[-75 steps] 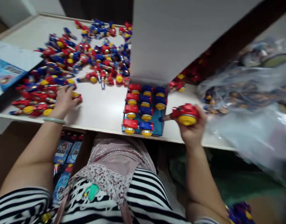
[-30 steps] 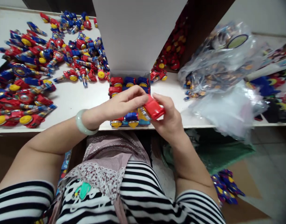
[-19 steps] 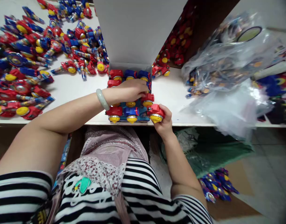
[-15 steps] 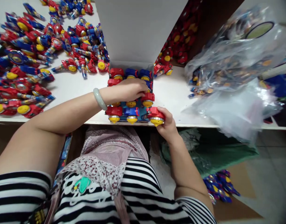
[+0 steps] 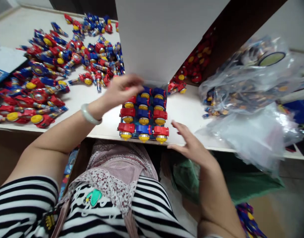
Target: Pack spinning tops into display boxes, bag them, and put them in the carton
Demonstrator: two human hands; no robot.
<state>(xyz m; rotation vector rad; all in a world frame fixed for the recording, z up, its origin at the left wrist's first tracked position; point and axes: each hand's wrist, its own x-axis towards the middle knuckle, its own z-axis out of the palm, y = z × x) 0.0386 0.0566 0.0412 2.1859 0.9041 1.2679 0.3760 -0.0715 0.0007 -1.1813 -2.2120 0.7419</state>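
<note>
A box with a tall white raised lid (image 5: pixel 162 36) stands at the table's front edge. Red and blue toys with yellow tips fill it in rows; the front row has a red toy (image 5: pixel 126 128) at left, a blue toy (image 5: pixel 143 129) in the middle and another red toy (image 5: pixel 161 131) at right. My left hand (image 5: pixel 123 89), slightly blurred, hovers over the box's back left corner, fingers apart and nothing visible in them. Just right of the box, my right hand (image 5: pixel 189 142) is spread with thumb and fingers apart, holding nothing.
Loose red and blue toys (image 5: pixel 40 96) are heaped across the table's left side. More red toys (image 5: pixel 199 62) lie behind the lid. Clear plastic bags (image 5: pixel 246 82) with small items cover the right side. A green bag (image 5: pixel 251 178) hangs below the table edge.
My right hand has let go of the red toy, now in the front right spot, and moved right. My left hand has lifted and moved left, off the toys. The view has shifted slightly.
</note>
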